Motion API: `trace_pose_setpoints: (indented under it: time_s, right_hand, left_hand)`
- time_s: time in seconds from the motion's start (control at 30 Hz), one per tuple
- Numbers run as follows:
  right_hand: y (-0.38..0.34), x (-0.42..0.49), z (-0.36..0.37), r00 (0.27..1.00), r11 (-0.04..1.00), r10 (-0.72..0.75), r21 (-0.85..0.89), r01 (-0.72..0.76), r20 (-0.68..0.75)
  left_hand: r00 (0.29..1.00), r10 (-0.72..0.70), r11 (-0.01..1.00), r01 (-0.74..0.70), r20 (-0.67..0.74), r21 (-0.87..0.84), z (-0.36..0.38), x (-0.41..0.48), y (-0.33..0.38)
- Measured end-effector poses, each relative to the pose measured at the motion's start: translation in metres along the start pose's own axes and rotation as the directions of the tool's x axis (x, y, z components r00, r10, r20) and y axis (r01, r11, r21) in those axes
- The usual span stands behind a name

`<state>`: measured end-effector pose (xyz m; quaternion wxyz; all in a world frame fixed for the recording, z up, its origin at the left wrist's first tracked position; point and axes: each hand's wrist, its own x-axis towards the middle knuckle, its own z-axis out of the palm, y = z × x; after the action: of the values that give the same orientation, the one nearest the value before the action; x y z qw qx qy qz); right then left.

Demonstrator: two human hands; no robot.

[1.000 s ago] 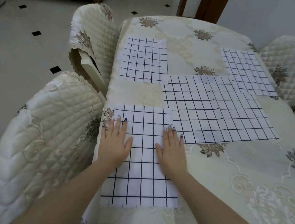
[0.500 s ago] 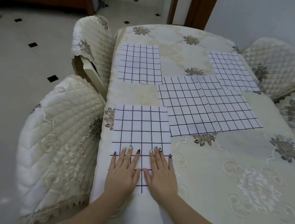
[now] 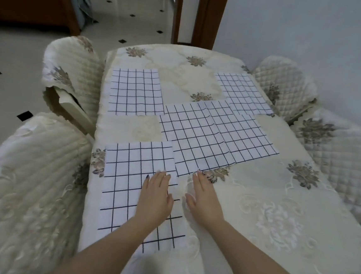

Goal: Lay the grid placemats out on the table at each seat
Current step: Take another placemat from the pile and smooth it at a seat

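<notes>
White placemats with black grid lines lie on the cream embroidered tablecloth (image 3: pixel 278 198). The near left placemat (image 3: pixel 124 186) is flat at the table's left edge. My left hand (image 3: pixel 155 197) rests flat and open on its right part. My right hand (image 3: pixel 204 201) lies open on the cloth just right of it, fingertips near the corner of the overlapping middle placemats (image 3: pixel 214 135). A far left placemat (image 3: pixel 135 92) and a far right placemat (image 3: pixel 241 92) lie flat at their seats.
Quilted cream chairs stand around the table: near left chair (image 3: pixel 26 189), far left chair (image 3: pixel 70 69), far right chair (image 3: pixel 285 82), near right chair (image 3: pixel 342 158). A wooden door frame (image 3: pixel 208 18) and tiled floor (image 3: pixel 13 58) lie beyond.
Both hands slid back toward me over the near left placemat, then shifted right; my right hand came off the placemat onto the cloth. The view pulled back and tilted up.
</notes>
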<state>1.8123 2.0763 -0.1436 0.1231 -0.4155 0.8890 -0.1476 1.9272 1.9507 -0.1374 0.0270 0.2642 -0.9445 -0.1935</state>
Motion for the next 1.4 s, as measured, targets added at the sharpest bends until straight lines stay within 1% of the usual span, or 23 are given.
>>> trace_pose_setpoints:
  time_s: [0.07, 0.17, 0.23, 0.37, 0.47, 0.6, 0.73, 0.87, 0.93, 1.03, 1.1, 1.17, 1.2, 1.27, 1.33, 1.4]
  right_hand:
    - [0.025, 0.014, -0.017, 0.999, 0.999, 0.030, 0.027, -0.029, -0.028]
    - [0.071, 0.036, -0.040, 0.996, 0.998, 0.065, 0.029, -0.063, -0.067]
    - [0.100, 0.050, -0.050, 0.997, 0.998, 0.065, 0.010, -0.065, -0.044]
    - [0.137, 0.070, -0.056, 1.000, 1.000, -0.008, -0.002, 0.008, 0.025]
    - [0.145, 0.077, -0.053, 0.997, 0.997, -0.072, 0.038, 0.070, 0.042]
    - [0.145, 0.081, -0.043, 0.986, 0.984, -0.164, 0.072, 0.161, 0.028]
    - [0.141, 0.084, -0.037, 0.975, 0.967, -0.222, 0.126, 0.221, -0.005]
    - [0.135, 0.090, -0.032, 0.972, 0.953, -0.236, 0.193, 0.233, -0.008]
    - [0.132, 0.092, -0.030, 0.970, 0.952, -0.242, 0.185, 0.244, -0.036]
    - [0.129, 0.092, -0.034, 0.982, 0.967, -0.186, 0.171, 0.190, -0.043]
    - [0.131, 0.092, -0.038, 0.987, 0.977, -0.145, 0.149, 0.154, -0.071]
    - [0.133, 0.094, -0.044, 0.988, 0.975, -0.100, 0.188, 0.121, -0.116]
    - [0.133, 0.094, -0.049, 0.989, 0.967, -0.071, 0.234, 0.101, -0.131]
    - [0.133, 0.093, -0.059, 0.990, 0.935, 0.006, 0.351, 0.044, -0.139]
    - [0.134, 0.091, -0.070, 0.990, 0.909, 0.060, 0.417, 0.000, -0.131]
    - [0.137, 0.089, -0.076, 0.994, 0.906, 0.054, 0.422, -0.011, -0.091]
  left_hand:
    - [0.999, 0.031, 1.000, -0.030, 0.019, -0.008, -0.002, 0.028, 0.023]
    - [0.997, 0.025, 0.999, -0.027, 0.076, 0.027, 0.007, 0.066, 0.055]
    - [0.994, 0.005, 0.996, -0.014, 0.107, 0.088, 0.020, 0.086, 0.070]
    - [0.986, -0.091, 0.975, 0.059, 0.141, 0.214, 0.046, 0.112, 0.089]
    - [0.989, -0.123, 0.960, 0.099, 0.077, 0.261, 0.059, 0.121, 0.096]
    - [0.996, -0.088, 0.955, 0.091, -0.022, 0.282, 0.066, 0.125, 0.104]
    - [0.991, -0.071, 0.964, 0.098, -0.117, 0.249, 0.065, 0.128, 0.115]
    - [0.993, -0.118, 0.982, 0.121, -0.026, 0.143, 0.061, 0.131, 0.127]
    - [0.992, -0.124, 0.987, 0.126, -0.030, 0.101, 0.061, 0.132, 0.133]
    - [0.985, -0.168, 0.979, 0.161, -0.046, -0.125, 0.058, 0.131, 0.139]
    - [0.990, -0.141, 0.949, 0.133, -0.008, -0.286, 0.053, 0.126, 0.140]
    - [0.993, -0.102, 0.910, 0.116, 0.057, -0.398, 0.047, 0.122, 0.140]
    - [0.992, -0.100, 0.905, 0.121, 0.073, -0.408, 0.046, 0.121, 0.138]
    - [0.991, -0.122, 0.931, 0.131, 0.050, -0.341, 0.048, 0.121, 0.130]
    - [0.985, -0.167, 0.950, 0.148, -0.047, -0.274, 0.046, 0.124, 0.124]
    - [0.976, -0.182, 0.955, 0.148, -0.117, -0.256, 0.039, 0.127, 0.124]
